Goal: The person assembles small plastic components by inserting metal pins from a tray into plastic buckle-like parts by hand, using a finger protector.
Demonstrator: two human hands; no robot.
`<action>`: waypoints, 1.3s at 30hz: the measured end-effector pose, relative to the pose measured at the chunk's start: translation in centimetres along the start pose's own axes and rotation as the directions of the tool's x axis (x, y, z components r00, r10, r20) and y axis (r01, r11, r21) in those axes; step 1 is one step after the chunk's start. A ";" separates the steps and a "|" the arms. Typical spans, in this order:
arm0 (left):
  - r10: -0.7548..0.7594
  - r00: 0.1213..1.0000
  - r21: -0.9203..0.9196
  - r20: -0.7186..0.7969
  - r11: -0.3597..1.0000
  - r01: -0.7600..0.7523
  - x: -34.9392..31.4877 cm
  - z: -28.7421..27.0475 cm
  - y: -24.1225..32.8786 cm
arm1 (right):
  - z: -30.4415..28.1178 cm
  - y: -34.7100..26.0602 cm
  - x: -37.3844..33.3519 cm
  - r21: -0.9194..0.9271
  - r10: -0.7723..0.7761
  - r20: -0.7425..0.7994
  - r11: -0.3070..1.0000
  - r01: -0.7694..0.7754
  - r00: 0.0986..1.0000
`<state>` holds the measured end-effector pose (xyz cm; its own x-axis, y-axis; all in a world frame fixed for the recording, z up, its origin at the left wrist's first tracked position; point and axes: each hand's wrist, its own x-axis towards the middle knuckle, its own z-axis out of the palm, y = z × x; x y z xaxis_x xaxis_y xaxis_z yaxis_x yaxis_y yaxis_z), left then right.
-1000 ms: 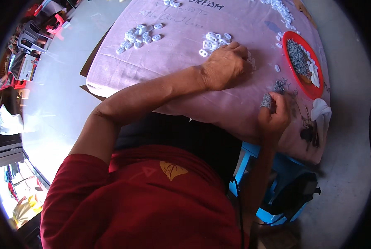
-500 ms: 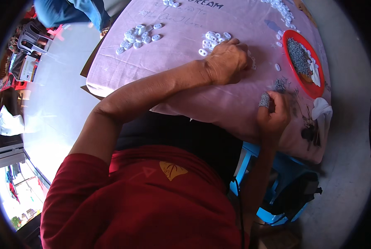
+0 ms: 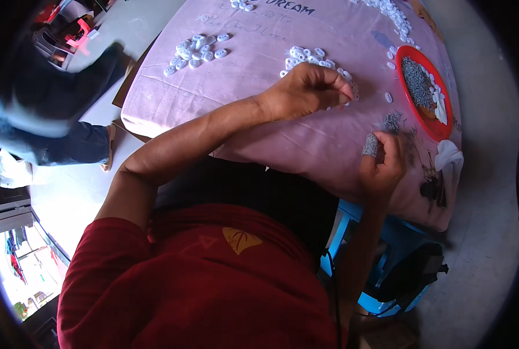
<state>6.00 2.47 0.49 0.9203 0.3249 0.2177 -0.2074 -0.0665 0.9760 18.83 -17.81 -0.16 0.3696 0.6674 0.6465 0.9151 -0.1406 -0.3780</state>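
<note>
My left hand (image 3: 307, 92) is over the pink cloth, thumb and forefinger pinched together. Whatever sits between the fingertips is too small to make out. Just beyond it lies a pile of small white oval plastic pieces (image 3: 299, 54), some showing two holes. My right hand (image 3: 384, 161) is closed near the table's front edge, one finger wrapped in grey tape (image 3: 370, 145). Anything inside that grip is hidden. Beside it is a little heap of thin grey nails (image 3: 393, 120). A single white piece (image 3: 388, 98) lies between the hands and the red tray (image 3: 400, 87).
Grey nails (image 3: 416, 78) and some white pieces fill the tray. Another white pile (image 3: 194, 51) lies farther left, more (image 3: 394, 17) along the far right. A white cloth (image 3: 449, 155) hangs at the right edge. A person in jeans (image 3: 56, 142) passes on the left; a blue stool (image 3: 387, 256) is below.
My left hand has drawn back slightly from the near white pile and turned, so its pinched fingertips now show. The right hand stays nearly still. The person at left has stepped closer.
</note>
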 end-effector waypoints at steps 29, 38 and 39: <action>-0.069 0.996 -0.171 0.060 0.982 0.078 -5.4 0.3 0.2 | 0.0 -7.2 0.8 0.191 0.102 0.279 0.969 -0.159 0.955; -0.031 0.997 0.027 0.073 0.999 0.029 -5.9 0.9 1.0 | 0.4 -7.7 -0.1 0.185 0.120 0.265 0.968 -0.172 0.957; -0.088 0.993 -0.089 0.085 0.991 0.095 -5.9 0.9 1.1 | 0.4 -7.7 -0.2 0.310 0.213 0.276 0.903 -0.297 0.937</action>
<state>0.67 -0.39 0.28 0.9598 0.2483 0.1309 -0.1474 0.0492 0.9879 11.67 -16.55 2.31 0.4972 0.7972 0.3424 0.6666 -0.0984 -0.7389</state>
